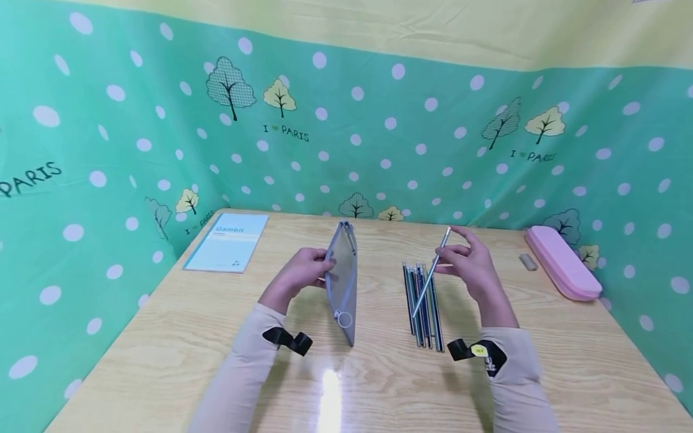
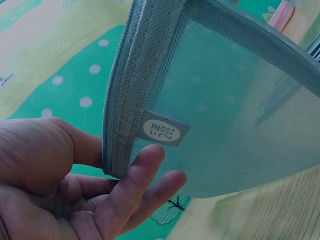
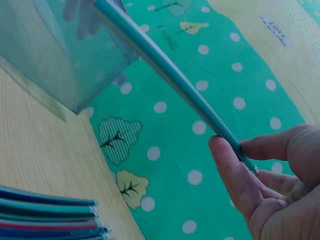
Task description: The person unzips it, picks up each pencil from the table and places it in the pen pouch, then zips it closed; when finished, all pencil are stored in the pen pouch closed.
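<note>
A grey mesh zipper pouch point(image 1: 341, 270) stands on edge above the table, and my left hand point(image 1: 304, 269) pinches it by its side. The left wrist view shows a small label point(image 2: 162, 129) on the mesh near the zipper edge. In my right hand point(image 1: 472, 264) a light blue pencil point(image 1: 431, 273) is pinched near its upper end between thumb and fingers, slanting down to the left. Below it lies a bundle of several dark and coloured pencils point(image 1: 428, 325) side by side on the table. The right wrist view shows the held pencil point(image 3: 170, 70) apart from that bundle.
A pale blue notebook point(image 1: 227, 243) lies at the table's back left. To the right are a small eraser point(image 1: 527, 262) and a pink pencil case point(image 1: 563, 263). A green dotted curtain point(image 1: 379, 138) hangs behind the wooden table point(image 1: 390, 397) and along its sides.
</note>
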The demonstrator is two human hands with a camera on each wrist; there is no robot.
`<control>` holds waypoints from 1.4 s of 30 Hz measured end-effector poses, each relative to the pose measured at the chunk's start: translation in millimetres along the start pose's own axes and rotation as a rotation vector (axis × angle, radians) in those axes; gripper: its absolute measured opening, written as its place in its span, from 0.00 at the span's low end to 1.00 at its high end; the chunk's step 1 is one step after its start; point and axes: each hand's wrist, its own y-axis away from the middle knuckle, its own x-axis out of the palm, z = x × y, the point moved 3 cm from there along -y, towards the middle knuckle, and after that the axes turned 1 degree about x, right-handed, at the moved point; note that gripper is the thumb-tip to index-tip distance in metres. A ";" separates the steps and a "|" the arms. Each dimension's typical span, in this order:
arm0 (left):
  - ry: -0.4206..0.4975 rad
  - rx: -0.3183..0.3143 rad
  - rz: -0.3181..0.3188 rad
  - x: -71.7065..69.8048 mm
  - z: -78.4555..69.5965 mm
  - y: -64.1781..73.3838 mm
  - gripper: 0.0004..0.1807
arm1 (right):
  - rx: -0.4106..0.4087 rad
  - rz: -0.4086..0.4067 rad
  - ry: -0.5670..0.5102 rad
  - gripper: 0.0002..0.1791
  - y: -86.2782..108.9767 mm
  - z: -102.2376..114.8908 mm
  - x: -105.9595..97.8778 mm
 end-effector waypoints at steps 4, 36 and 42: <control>0.002 0.000 -0.002 -0.1 -1.5 1.2 0.24 | 0.006 -0.010 -0.036 0.40 0.7 3.4 11.2; 0.023 0.002 0.005 0.5 -5.9 1.5 0.24 | -0.104 -0.173 -0.353 0.38 -6.7 27.5 104.0; 0.021 0.003 0.012 2.5 -5.8 0.9 0.24 | -0.132 -0.152 -0.315 0.38 -5.5 26.2 117.1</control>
